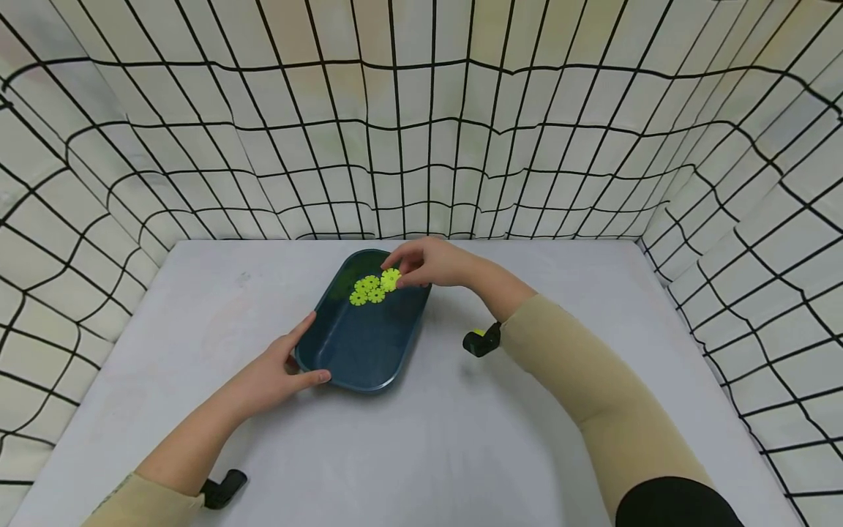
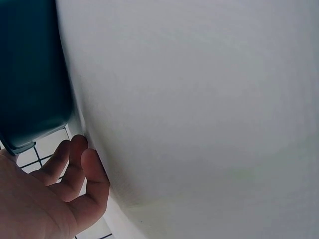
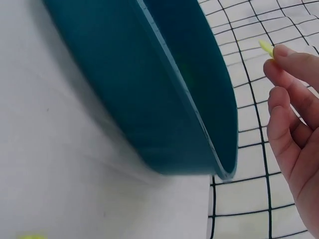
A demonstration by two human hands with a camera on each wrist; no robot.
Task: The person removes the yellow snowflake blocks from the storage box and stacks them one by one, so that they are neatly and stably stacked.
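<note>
**Tray Steadied, Disc Pinched at Its Far End**

A person's right hand pinches a yellow-green notched disc between thumb and fingertips, seen from here over the far end of a dark teal tray. The left hand grips the tray's near-left corner, thumb and forefinger spread along its rim, the other fingers loosely bent. Inside, more yellow-green discs cluster toward the far end, leaving the tray's near half bare. White tabletop stretches broadly to either side and toward the onlooker; its far edge runs just beyond the tray, against white cloth walls lined in a black grid.
</note>
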